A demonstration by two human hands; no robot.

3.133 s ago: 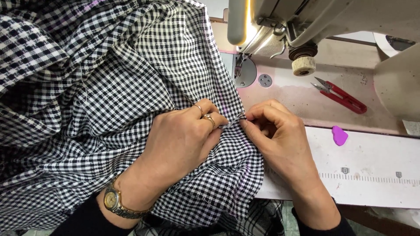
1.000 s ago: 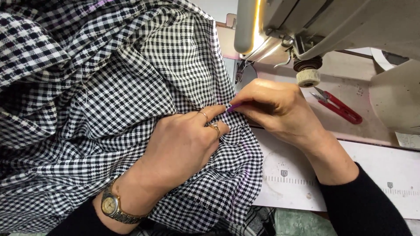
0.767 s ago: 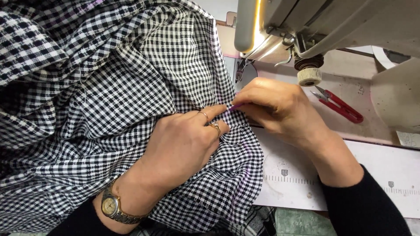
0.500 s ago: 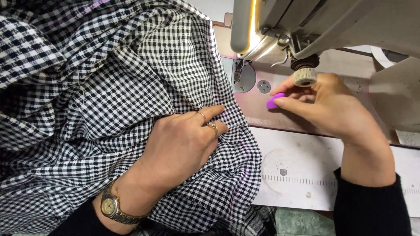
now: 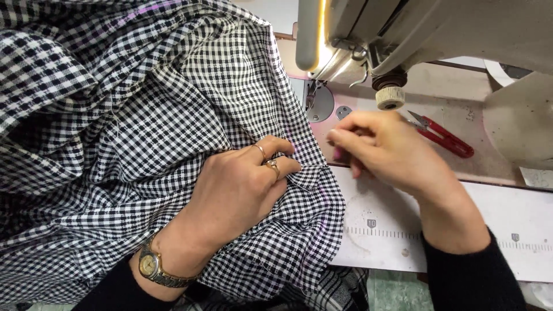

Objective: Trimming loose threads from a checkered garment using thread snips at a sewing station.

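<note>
A black-and-white gingham fabric (image 5: pixel 144 115) is bunched over the left of the sewing table. My left hand (image 5: pixel 242 184), wearing rings and a wristwatch, presses flat on a fold of it near the fabric's right edge. My right hand (image 5: pixel 391 150) hovers just right of that edge. Its fingers are pinched on a small purple piece of tailor's chalk (image 5: pixel 337 154), mostly hidden by the fingers. The chalk tip sits close to the fabric edge, by my left fingertips.
A sewing machine (image 5: pixel 403 29) with a lit lamp stands at the back, its needle plate (image 5: pixel 319 103) beside the fabric. Red thread snips (image 5: pixel 443 138) lie to the right. A white table surface with a printed ruler scale (image 5: pixel 438 230) runs along the front.
My right hand left the fabric edge, held the purple chalk up near the machine knob, then came back down and left towards the fabric. My left hand stayed pressed on the fold.
</note>
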